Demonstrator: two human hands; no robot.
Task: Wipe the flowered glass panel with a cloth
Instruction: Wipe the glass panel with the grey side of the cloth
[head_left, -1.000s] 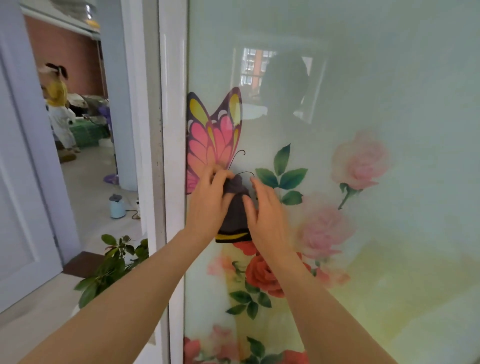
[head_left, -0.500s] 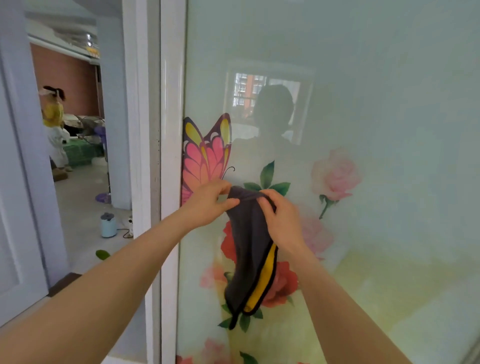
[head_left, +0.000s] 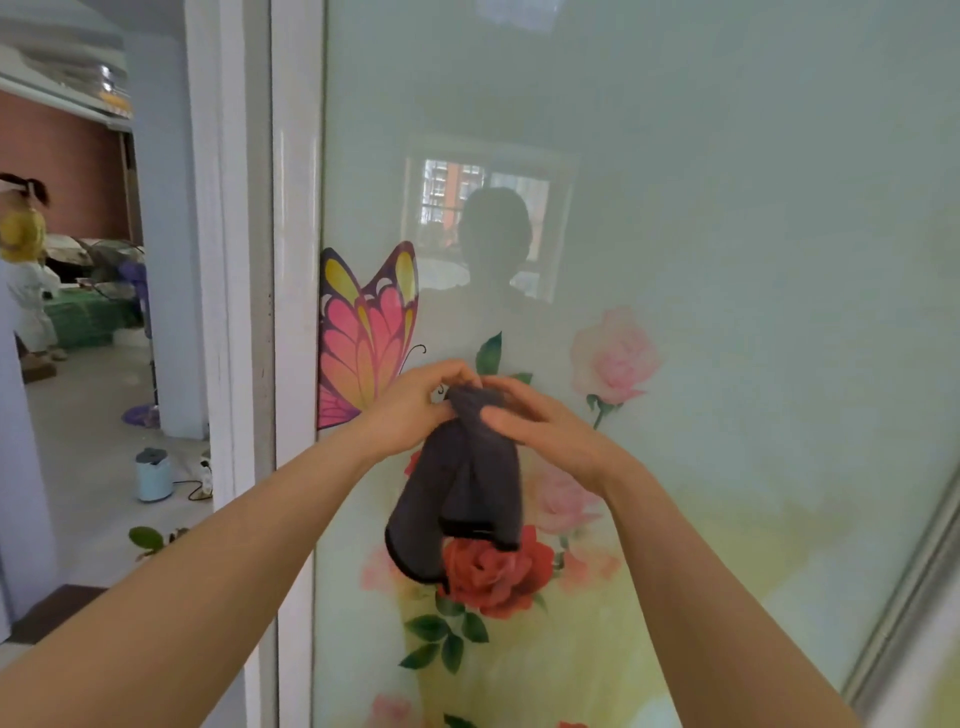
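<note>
The flowered glass panel (head_left: 727, 260) fills the right of the view, frosted pale green with printed roses and a pink butterfly (head_left: 363, 332) at its left edge. A dark grey cloth (head_left: 467, 488) hangs folded in front of the panel, its top bunched between both hands. My left hand (head_left: 410, 410) pinches the cloth's top from the left. My right hand (head_left: 540, 421) grips the same bunched top from the right, thumb over the fabric. The cloth's lower part dangles over a red rose (head_left: 498, 571).
A white door frame (head_left: 291, 312) borders the panel on the left. Beyond it, an open room holds a small blue appliance (head_left: 153, 475) with a cable on the floor, a fan (head_left: 137, 291) and a person (head_left: 23, 270) standing far off. Plant leaves (head_left: 148, 538) show low down.
The bunched cloth was unfolded downward, then gathered again: its yellow edge no longer shows and it hangs shorter and wider. Both hands have come closer together at its top.
</note>
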